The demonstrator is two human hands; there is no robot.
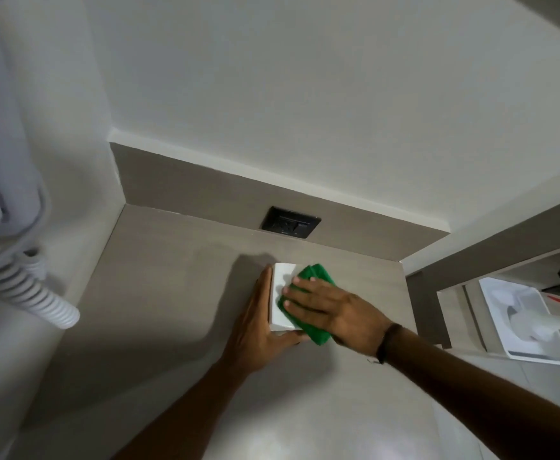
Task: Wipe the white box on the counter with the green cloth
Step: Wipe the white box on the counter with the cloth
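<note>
**ENTRY: WHITE BOX, WIPE UNDER WAY, BOTH HANDS ENGAGED**

Item 1. Small white rectangular box (pixel 283 295), lying flat on the grey wood-grain counter (pixel 172 293), roughly at the counter's centre from my view. Its long axis runs from 12 to 6 o'clock, slightly tilted. Only the left strip of its top face shows; the remainder is under cloth.

Item 2. Folded bright green cloth (pixel 318 277), spread over the right part of the box top, overhanging toward 12 and 5 o'clock.

Item 3. Right hand (pixel 331 308), flat and open, palm down, fingers splayed toward 9 o'clock, pressing the cloth onto the box. It is not gripping; it holds the cloth by pressure.

Item 4. Left hand (pixel 258 323), open and braced along the box's left side, at 9 o'clock of it, with the thumb hooked around the near end. It steadies rather than encloses.

Item 5. Black wall socket plate (pixel 291 222), at 12 o'clock of the box, well apart.

Assessment. The uncovered strip lies at 9 o'clock of the right hand's fingertips, so I judge the next stroke should travel that way, against the left hand's brace.
</note>
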